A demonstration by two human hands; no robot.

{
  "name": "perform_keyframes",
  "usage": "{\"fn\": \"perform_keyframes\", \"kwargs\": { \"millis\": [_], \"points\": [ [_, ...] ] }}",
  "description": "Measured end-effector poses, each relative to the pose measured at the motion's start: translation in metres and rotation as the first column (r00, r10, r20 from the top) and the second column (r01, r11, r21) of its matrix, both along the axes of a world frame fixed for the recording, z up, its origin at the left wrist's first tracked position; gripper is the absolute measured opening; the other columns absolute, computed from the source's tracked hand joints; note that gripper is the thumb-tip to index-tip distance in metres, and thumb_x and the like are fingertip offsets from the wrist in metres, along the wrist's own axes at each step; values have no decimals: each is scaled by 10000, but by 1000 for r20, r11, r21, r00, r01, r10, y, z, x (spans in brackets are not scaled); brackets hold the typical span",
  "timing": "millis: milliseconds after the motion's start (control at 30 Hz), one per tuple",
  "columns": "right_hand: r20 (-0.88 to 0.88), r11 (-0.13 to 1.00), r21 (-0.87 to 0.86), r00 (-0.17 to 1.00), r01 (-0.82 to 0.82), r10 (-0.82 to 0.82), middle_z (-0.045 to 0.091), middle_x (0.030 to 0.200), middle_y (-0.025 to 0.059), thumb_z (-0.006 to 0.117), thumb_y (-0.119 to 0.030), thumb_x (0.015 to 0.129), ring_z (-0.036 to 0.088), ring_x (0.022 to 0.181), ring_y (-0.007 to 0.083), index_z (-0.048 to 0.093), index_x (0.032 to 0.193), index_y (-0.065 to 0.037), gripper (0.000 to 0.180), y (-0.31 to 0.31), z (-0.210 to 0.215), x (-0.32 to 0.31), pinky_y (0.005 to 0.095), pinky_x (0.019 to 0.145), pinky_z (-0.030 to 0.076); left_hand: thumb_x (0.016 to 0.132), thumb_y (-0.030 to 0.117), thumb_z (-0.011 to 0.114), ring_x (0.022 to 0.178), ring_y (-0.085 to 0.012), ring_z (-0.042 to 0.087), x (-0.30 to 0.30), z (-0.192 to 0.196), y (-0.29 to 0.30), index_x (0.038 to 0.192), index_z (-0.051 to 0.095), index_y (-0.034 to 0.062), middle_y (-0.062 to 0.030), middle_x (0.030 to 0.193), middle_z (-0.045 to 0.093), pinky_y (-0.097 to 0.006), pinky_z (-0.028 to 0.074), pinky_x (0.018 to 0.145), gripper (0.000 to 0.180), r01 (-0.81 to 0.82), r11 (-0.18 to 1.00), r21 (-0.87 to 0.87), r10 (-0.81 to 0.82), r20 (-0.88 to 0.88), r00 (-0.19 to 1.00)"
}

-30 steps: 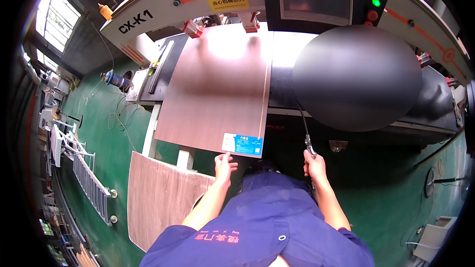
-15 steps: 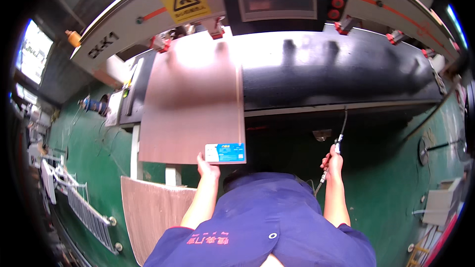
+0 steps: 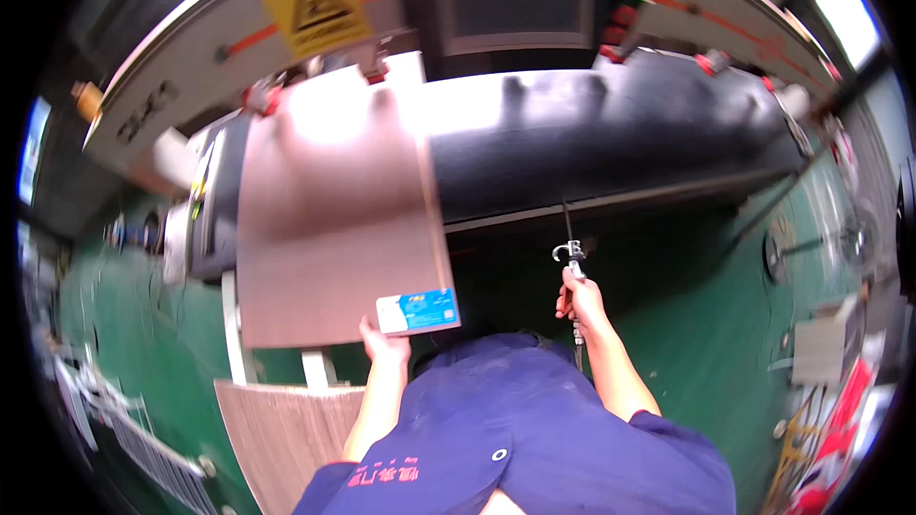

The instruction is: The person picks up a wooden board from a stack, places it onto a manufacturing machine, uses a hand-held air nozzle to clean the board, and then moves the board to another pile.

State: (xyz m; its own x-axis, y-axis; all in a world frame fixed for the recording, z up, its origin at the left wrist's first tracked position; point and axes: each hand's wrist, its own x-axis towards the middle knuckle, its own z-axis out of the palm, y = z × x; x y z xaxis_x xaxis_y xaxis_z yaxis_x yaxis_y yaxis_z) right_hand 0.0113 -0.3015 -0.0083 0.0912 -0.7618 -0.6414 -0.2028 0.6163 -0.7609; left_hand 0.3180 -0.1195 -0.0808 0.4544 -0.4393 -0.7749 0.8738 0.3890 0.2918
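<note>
Your left hand [image 3: 388, 348] is now at 8 o'clock of the blue-and-white label [image 3: 420, 312], not right below it like a second ago. Its thumb meets the near edge of the brown wood-grain board [image 3: 334, 219], maybe steadying it. Its fingers hide, so I can't tell if they pinch. The board lies at 11 o'clock from you. At 1 o'clock, your right hand [image 3: 586, 303] curls around the silver air gun [image 3: 574, 254].

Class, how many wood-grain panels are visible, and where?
2: the labelled panel, partly on the black bed; the lower panel, at bottom left, partly covered. Others may be hidden.
</note>
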Motion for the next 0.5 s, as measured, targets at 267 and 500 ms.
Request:
{"fn": "perform_keyframes", "kwargs": {
  "millis": [267, 500],
  "points": [
    [-59, 981, -22, 980, -192, 191, 529, 494, 48, 535, -482, 906, 492, 359, 137, 514, 692, -77, 459, -37, 17, 36, 229, 345, 338, 928, 421, 490, 1196, -269, 501, 0, 43, 10, 1370, 334, 24, -152, 1316, 493, -437, 346, 1030, 614, -196, 953, 229, 176, 104, 979],
    [-49, 885, -29, 885, -464, 462, 509, 496, 37, 530, -450, 919, 498, 394, 133, 499, 687, -81, 437, -50, 29, 101, 251, 370, 343, 933, 456, 480, 1184, -257, 512, -3, 83, 39, 1344, 334, -64, -194, 1330, 481, -391, 357, 1029, 678, -280, 926, 254, 214, 258, 942]
  ]
}}
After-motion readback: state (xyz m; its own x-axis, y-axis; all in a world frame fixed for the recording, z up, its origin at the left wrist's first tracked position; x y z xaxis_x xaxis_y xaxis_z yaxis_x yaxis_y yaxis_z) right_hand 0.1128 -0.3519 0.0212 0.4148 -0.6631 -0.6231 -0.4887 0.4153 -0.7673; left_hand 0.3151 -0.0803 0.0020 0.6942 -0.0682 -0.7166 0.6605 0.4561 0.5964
